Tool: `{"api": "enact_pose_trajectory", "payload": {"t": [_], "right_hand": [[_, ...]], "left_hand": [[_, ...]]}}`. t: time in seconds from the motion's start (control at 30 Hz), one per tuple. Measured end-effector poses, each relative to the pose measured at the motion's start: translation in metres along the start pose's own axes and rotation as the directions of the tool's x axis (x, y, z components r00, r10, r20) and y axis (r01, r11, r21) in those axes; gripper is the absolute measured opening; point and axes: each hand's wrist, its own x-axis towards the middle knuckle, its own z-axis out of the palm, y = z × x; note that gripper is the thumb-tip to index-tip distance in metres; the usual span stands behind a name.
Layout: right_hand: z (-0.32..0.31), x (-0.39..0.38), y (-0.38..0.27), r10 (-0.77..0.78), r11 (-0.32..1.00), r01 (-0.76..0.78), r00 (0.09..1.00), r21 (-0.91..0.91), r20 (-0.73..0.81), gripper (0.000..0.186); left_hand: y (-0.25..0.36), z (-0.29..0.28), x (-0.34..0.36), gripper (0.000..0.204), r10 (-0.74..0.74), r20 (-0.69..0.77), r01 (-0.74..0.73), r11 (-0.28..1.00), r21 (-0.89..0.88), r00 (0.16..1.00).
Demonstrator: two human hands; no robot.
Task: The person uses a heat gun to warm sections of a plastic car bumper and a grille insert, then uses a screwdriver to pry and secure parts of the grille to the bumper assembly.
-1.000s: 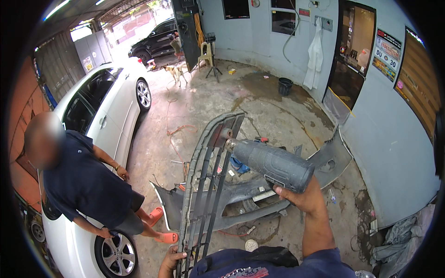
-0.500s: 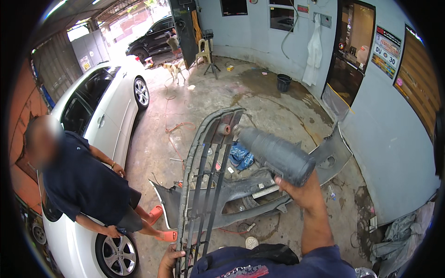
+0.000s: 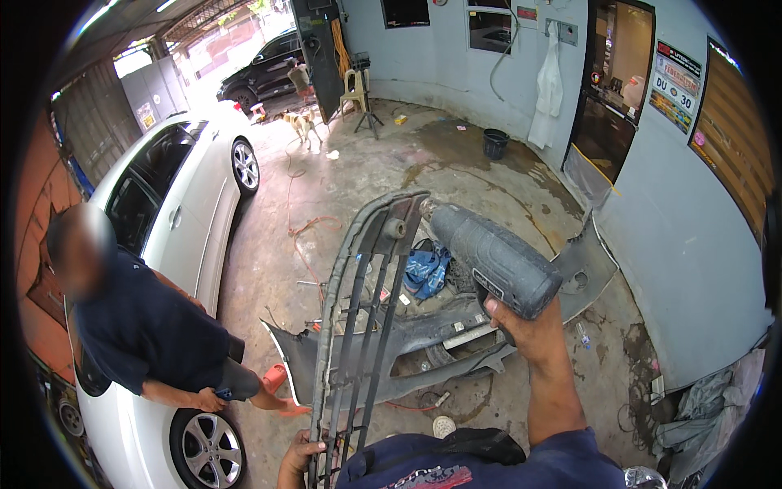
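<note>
My right hand [image 3: 528,328] grips a heat gun [image 3: 493,254], dark grey with a short metal nozzle. Its nozzle points at the top end of a long black car grille [image 3: 325,326] and appears close to it; whether they touch I cannot tell. Down at the grille's lower end, my left hand [image 3: 301,451] is closed around the frame, holding it upright and slightly tilted. Several thin slats run along the grille, and a round socket [image 3: 395,228] sits near its top. Beyond it, a large car bumper [image 3: 423,332] lies on the floor.
A person [image 3: 147,318] stands at left beside a white car [image 3: 195,220]. A blue cloth [image 3: 427,270] lies behind the bumper. An orange cord [image 3: 295,236] trails over the concrete. Farther off are a dog [image 3: 301,124], a chair [image 3: 354,91] and a black bucket [image 3: 495,144].
The heat gun has turned, showing its side and handle, and its nozzle has shifted up and right along the grille's top. The person at left has moved their arms. My left hand keeps its hold.
</note>
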Motion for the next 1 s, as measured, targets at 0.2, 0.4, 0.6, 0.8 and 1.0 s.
{"api": "enact_pose_trajectory", "payload": {"t": [0.2,0.4,0.6,0.8,1.0], "right_hand": [[0.001,0.006,0.013,-0.334,0.937,0.331,0.943,-0.113,-0.008,0.047],[-0.01,0.005,0.01,-0.091,0.996,0.091,0.995,-0.01,0.042,0.069],[0.005,0.004,0.004,-0.292,0.949,0.292,0.956,-0.115,0.018,0.056],[-0.005,-0.001,0.009,-0.209,0.974,0.213,0.977,-0.079,0.051,0.067],[0.002,-0.005,-0.001,-0.201,0.968,0.208,0.977,-0.142,0.066,0.061]], "left_hand": [[0.0,-0.004,-0.001,0.051,-0.048,-0.005,0.048,0.999,-0.01,0.999],[-0.002,-0.001,-0.001,0.05,-0.007,-0.005,0.007,1.0,-0.021,1.0],[-0.002,-0.001,-0.001,0.049,-0.005,-0.012,0.005,1.0,-0.028,1.0],[-0.007,-0.006,-0.001,0.048,-0.025,-0.022,0.025,1.0,-0.011,0.999],[-0.002,-0.003,-0.004,0.047,-0.028,-0.027,0.028,1.0,-0.01,0.999]]}}
